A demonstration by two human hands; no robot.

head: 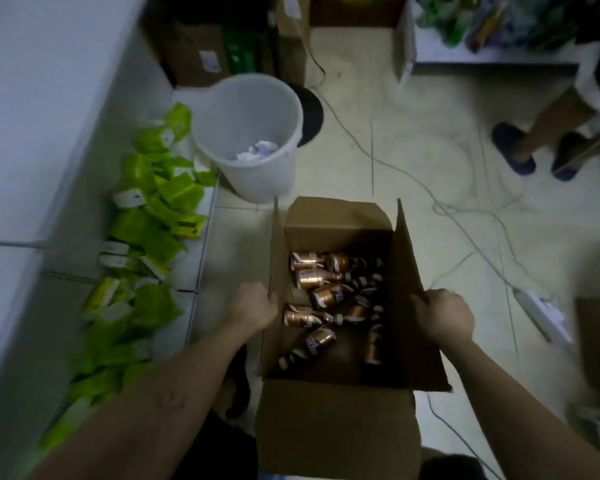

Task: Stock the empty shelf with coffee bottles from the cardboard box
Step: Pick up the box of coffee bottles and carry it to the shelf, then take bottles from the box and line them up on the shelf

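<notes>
Gripping box (333, 427) flaps w/ L hand (253, 306) + R hand (444, 317)

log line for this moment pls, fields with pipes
phase: holding box | left hand: grips left flap | right hand: grips right flap | cardboard box: open, on floor | coffee bottles: lying loose inside

The pale tiled floor (413, 133) carries the open cardboard box (333, 427), a white bin (257, 161), loose cables (465, 216) and green packets (153, 237).
</notes>
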